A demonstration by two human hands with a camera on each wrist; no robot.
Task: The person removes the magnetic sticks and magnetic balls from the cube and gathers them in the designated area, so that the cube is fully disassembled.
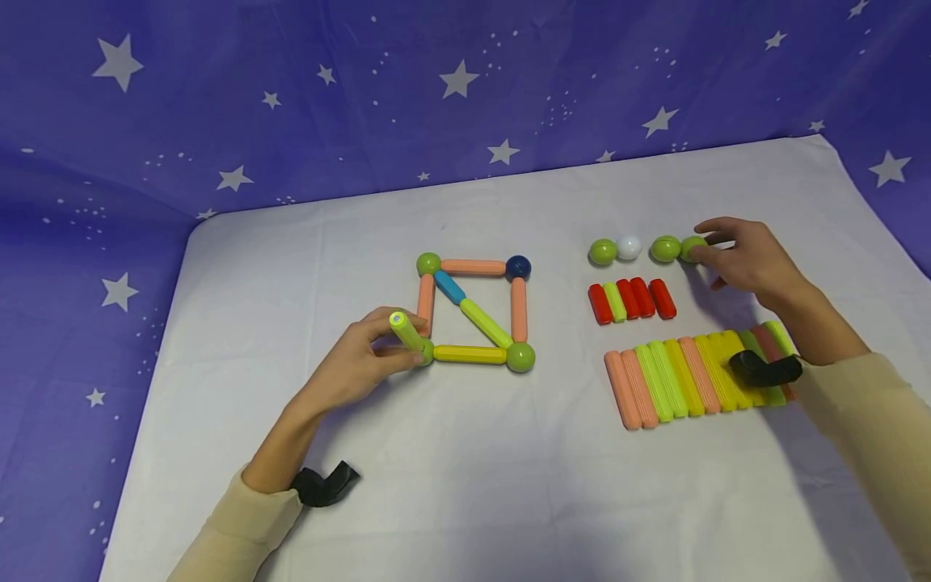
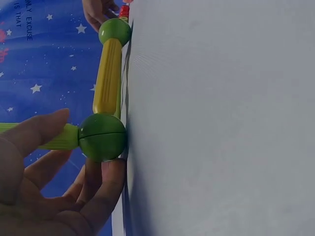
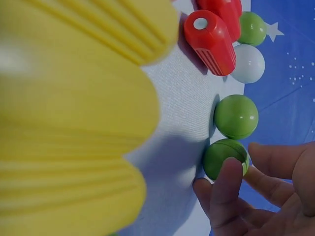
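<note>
A square of pink and yellow sticks, with balls at its corners, lies on the table. Its diagonal is a blue stick [image 1: 449,287] joined to a light green stick [image 1: 486,323]. Over the near left corner, my left hand [image 1: 356,360] pinches a light green stick [image 1: 406,330] that stands up from a green ball [image 2: 102,137]. That ball meets the end of a yellow stick [image 1: 469,354]. At the back right, my right hand [image 1: 749,257] has its fingertips around the rightmost green ball [image 3: 224,158], which touches another green ball [image 1: 665,249].
Left of those balls sit a green ball [image 1: 602,251] and a white ball [image 1: 629,247]. Short red sticks [image 1: 633,299] and a light green one lie in front. Nearer me is a row of long sticks [image 1: 684,376], partly under my right wrist. A starry blue cloth [image 1: 393,105] hangs behind.
</note>
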